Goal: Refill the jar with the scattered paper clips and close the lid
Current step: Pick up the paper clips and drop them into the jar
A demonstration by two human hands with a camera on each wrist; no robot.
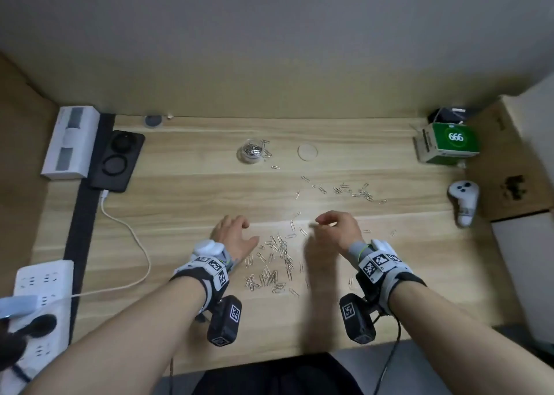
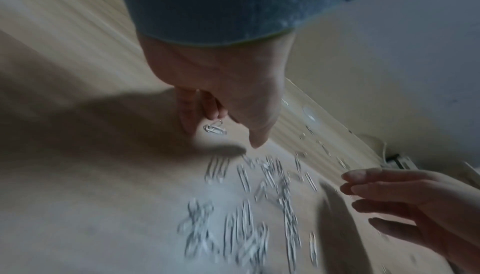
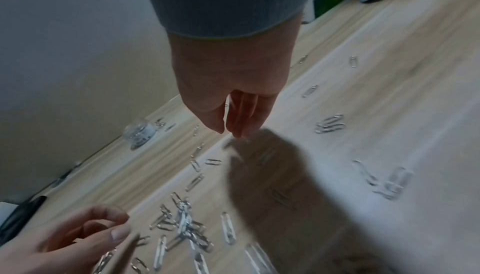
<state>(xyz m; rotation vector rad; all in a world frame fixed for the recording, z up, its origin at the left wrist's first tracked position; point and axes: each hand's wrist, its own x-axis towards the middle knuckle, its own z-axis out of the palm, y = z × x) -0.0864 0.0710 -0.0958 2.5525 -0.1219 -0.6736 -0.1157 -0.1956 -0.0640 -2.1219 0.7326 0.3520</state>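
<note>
The clear jar point(image 1: 250, 152) stands open at the back of the desk with clips inside; its round lid point(image 1: 307, 152) lies flat to its right. Silver paper clips lie in a pile point(image 1: 277, 264) between my hands, and more point(image 1: 355, 190) lie farther back right. My left hand point(image 1: 248, 229) hovers left of the pile with curled fingers. In the left wrist view it point(image 2: 221, 134) cups a couple of clips point(image 2: 214, 129). My right hand point(image 1: 317, 223) is low over the desk with thumb and fingers together point(image 3: 228, 132). Whether a clip is between them is unclear.
A green box point(image 1: 446, 144) and a white controller point(image 1: 463, 201) sit at the right edge. A black charging pad point(image 1: 117, 160), a white cable point(image 1: 132, 235) and a power strip point(image 1: 42, 292) are on the left. The wall runs close behind the jar.
</note>
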